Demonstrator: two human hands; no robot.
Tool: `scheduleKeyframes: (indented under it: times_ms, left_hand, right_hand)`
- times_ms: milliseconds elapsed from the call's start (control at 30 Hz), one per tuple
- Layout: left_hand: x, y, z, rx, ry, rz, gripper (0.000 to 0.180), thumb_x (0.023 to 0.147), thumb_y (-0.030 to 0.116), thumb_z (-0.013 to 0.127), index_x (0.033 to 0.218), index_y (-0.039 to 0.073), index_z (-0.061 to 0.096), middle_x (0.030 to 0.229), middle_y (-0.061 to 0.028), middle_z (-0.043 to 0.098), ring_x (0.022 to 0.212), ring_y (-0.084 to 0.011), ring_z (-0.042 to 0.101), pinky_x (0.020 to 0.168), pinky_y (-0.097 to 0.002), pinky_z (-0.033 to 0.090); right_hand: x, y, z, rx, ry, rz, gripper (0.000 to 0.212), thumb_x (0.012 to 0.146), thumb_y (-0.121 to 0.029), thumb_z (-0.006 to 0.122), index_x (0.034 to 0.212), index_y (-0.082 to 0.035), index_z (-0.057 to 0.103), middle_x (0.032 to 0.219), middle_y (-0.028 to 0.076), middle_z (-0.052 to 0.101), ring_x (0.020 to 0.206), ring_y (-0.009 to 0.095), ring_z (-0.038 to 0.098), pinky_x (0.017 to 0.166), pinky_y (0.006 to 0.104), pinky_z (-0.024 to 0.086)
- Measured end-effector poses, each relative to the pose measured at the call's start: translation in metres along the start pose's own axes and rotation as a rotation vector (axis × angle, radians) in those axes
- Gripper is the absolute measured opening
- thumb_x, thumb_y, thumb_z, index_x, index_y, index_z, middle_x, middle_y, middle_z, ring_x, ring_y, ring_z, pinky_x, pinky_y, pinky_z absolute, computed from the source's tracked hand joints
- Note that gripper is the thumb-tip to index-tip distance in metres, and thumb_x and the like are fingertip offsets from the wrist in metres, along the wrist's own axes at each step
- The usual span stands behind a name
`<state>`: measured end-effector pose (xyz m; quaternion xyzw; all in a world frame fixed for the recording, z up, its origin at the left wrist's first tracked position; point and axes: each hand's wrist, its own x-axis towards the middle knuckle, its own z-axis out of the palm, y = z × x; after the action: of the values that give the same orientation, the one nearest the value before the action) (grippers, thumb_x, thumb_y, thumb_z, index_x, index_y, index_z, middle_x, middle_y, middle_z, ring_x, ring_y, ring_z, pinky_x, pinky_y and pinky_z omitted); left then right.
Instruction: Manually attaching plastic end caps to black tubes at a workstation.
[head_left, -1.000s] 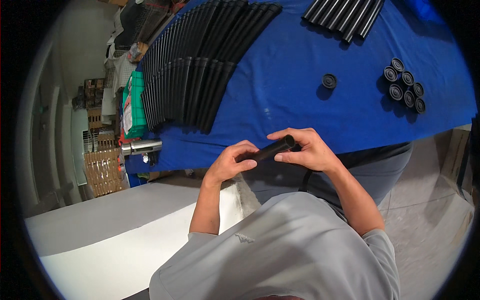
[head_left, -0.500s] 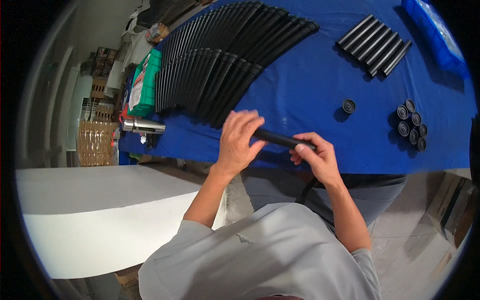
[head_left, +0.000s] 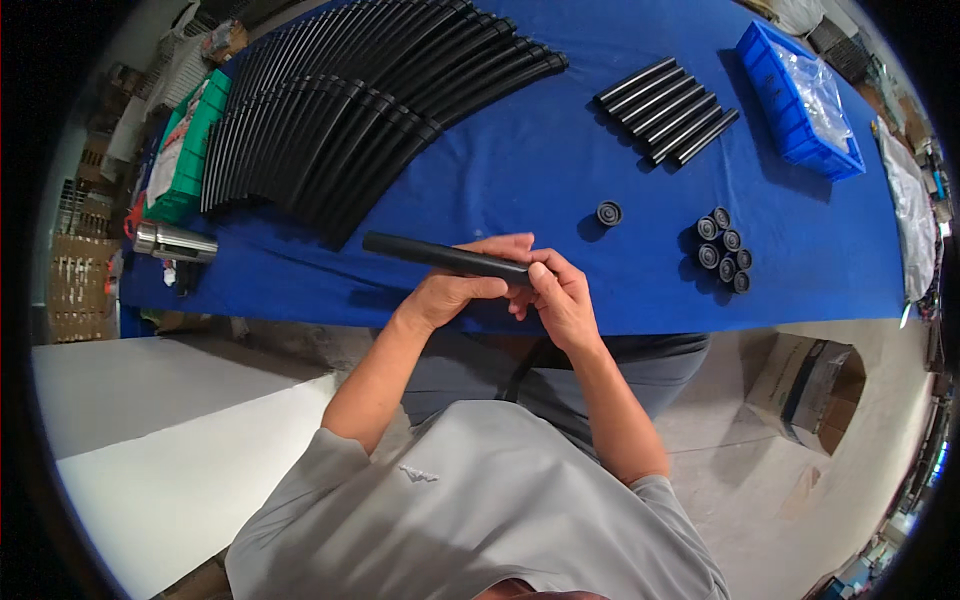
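Observation:
A smooth black tube [head_left: 420, 250] is held level above the front of the blue-covered table, its left end sticking out free. My left hand [head_left: 445, 295] wraps the tube near its middle, thumb on the near side and fingers behind. At the tube's right end, my right hand [head_left: 565, 305] grips with the thumb pressed on top; whether a cap sits in that end is hidden. A single round black ringed cap [head_left: 609, 213] lies just beyond my right hand. Farther right is a cluster of several similar caps [head_left: 708, 229].
Long rows of assembled black tubes [head_left: 350, 110] fan across the table's left. Several short black tubes [head_left: 668, 110] lie side by side at the back right, near a blue crate [head_left: 790, 110] with clear plastic bags. A green crate [head_left: 190, 150] and a metal flask [head_left: 175, 243] stand at left.
My left hand has slid along the tube toward my right hand, baring the tube's left end. The whole view has shifted rightward, bringing more of the blue crate into sight.

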<state>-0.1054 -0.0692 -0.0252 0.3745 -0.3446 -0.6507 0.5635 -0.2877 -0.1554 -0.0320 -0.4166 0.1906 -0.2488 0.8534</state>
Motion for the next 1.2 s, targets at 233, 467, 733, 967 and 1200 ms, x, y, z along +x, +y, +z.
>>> scheduleKeyframes:
  times_ms: [233,467,733,967,1200]
  left_hand:
    - [-0.008,-0.018,-0.007,-0.468,0.258,0.291,0.027,0.092,0.008,0.062,0.118,0.003,0.064,0.132,-0.0224,0.059,0.125,-0.0366,0.057,0.106,-0.0477,0.049]
    - [-0.008,-0.019,0.003,-0.375,0.332,0.304,0.028,0.092,0.004,0.061,0.120,0.004,0.061,0.126,-0.0246,0.061,0.116,-0.0343,0.062,0.100,-0.0481,0.054]
    - [0.024,0.000,0.011,-0.367,0.310,0.356,0.024,0.093,0.006,0.063,0.117,0.004,0.062,0.124,-0.0237,0.063,0.114,-0.0311,0.064,0.097,-0.0442,0.056]
    - [0.078,0.017,-0.027,-0.238,0.304,0.485,0.024,0.093,0.011,0.065,0.117,0.006,0.062,0.119,-0.0210,0.066,0.108,-0.0280,0.067,0.095,-0.0422,0.057]
    - [0.105,0.006,-0.024,-0.233,0.333,0.454,0.024,0.093,0.013,0.065,0.115,0.005,0.061,0.119,-0.0222,0.066,0.112,-0.0299,0.065,0.097,-0.0445,0.056]
  right_hand:
    - [-0.002,-0.064,0.001,-1.646,0.335,-0.577,0.049,0.087,-0.020,0.072,0.128,0.000,0.054,0.112,0.018,0.063,0.088,0.030,0.066,0.068,0.0364,0.053]
    - [0.033,-0.081,-0.053,-2.121,0.201,-0.450,0.041,0.082,-0.008,0.065,0.123,-0.009,0.058,0.109,0.018,0.058,0.097,0.034,0.061,0.080,0.0407,0.053]
    - [0.048,-0.091,-0.056,-0.974,0.044,-0.170,0.036,0.085,-0.002,0.071,0.119,0.001,0.060,0.098,0.008,0.065,0.087,0.016,0.063,0.082,0.0279,0.051]
    - [0.111,-0.077,-0.056,-0.402,-0.086,-0.058,0.038,0.086,0.000,0.070,0.121,0.002,0.058,0.101,0.006,0.065,0.091,0.015,0.064,0.082,0.0283,0.053]
    - [0.119,-0.083,-0.073,-0.272,-0.129,-0.008,0.037,0.087,-0.001,0.070,0.121,0.003,0.057,0.103,0.009,0.064,0.092,0.016,0.065,0.082,0.0315,0.056]
